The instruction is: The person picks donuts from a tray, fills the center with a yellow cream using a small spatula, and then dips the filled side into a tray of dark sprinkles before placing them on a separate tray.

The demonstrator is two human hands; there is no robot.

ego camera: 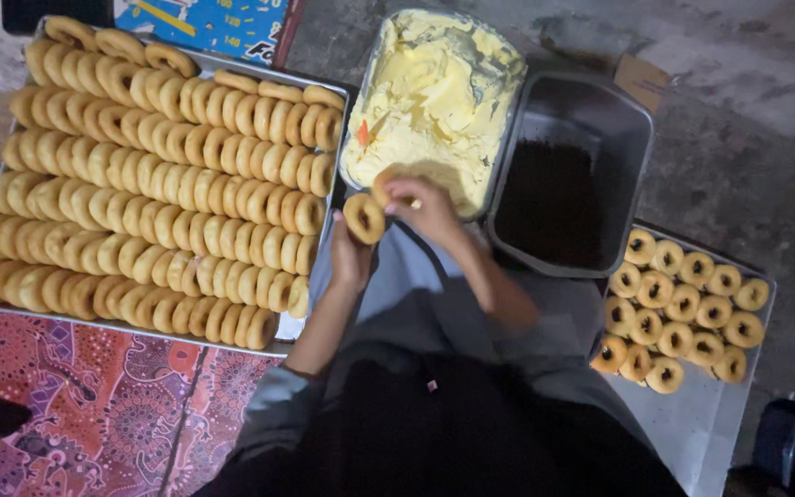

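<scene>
Holding one plain ring doughnut (363,217) upright between both hands, just at the near rim of the cream tub (374,69). Left hand (349,258) was clasped around the doughnut's lower edge, ring face turned toward the camera. Right hand (427,204) was pinched on its top edge; something small and pale showed at the fingertips, too small to tell what.

Layout looked set up for short reaches:
- Big metal tray (310,327) to the left, plain doughnuts (154,184) stood on edge in tight overlapping rows, probably to pack more in. Matte golden crust, paler band round the middle.
- Tub of pale yellow cream (434,101) dead ahead, surface rough and gouged, soft-looking, with a small orange bit (362,134) stuck in it.
- Grey rectangular pan (632,120) just right of the tub, a layer of dark fine crumbs (554,202) in the bottom.
- Second tray (692,433) further right, finished doughnuts (683,308) laid flat with dark centres, likely flat so the filling stayed put.

Patterned red cloth (112,414) under the left tray, bare grey concrete floor (747,64) elsewhere. Blue printed box (204,23) beyond the left tray.
</scene>
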